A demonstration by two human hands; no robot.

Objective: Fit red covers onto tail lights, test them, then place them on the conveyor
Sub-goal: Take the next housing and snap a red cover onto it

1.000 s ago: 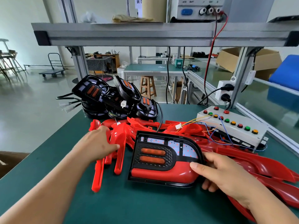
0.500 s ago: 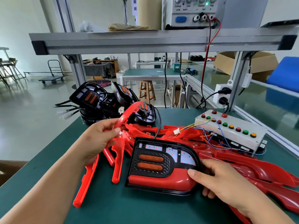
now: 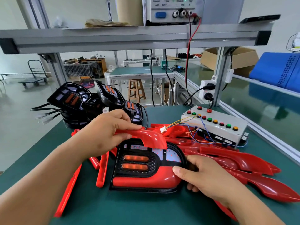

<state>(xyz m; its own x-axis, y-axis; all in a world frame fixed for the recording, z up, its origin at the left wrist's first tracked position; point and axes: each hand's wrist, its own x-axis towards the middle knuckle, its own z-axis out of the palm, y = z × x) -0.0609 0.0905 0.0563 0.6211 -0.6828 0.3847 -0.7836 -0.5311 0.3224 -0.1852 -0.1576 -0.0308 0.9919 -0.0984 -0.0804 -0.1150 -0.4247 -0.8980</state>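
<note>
The tail light (image 3: 138, 166) lay flat on the green worktop (image 3: 146, 208), straight in front of the person. It had a black housing with two amber bars in its middle, and a red section was already seated along its near edge. Its upper pale panel was partly uncovered. A curved red cover (image 3: 146, 135) was held just above that upper panel, its bent end hanging over the light's top edge; whether it touched the housing could not be told. The left grip (image 3: 103, 132) pinched this cover at its left end, thumb below and fingers on top. The right grip (image 3: 206, 176) clasped the right end of the tail light, thumb pressed on the red lower section and the fingers curled under the rim.

More loose red covers (image 3: 235, 161) were heaped to the right, reaching under the right wrist, and a few long red strips (image 3: 102, 169) lay to the left of the light. Behind the left grip stood a stack of black tail lights (image 3: 84, 101) with cables trailing off the worktop's left edge. At the back right sat a grey test box (image 3: 215, 125) with red, green and amber buttons, its thin coloured wires (image 3: 183, 122) ending in a white connector (image 3: 163, 128) on the red heap. A power supply (image 3: 168, 10) stood on the shelf above.
</note>
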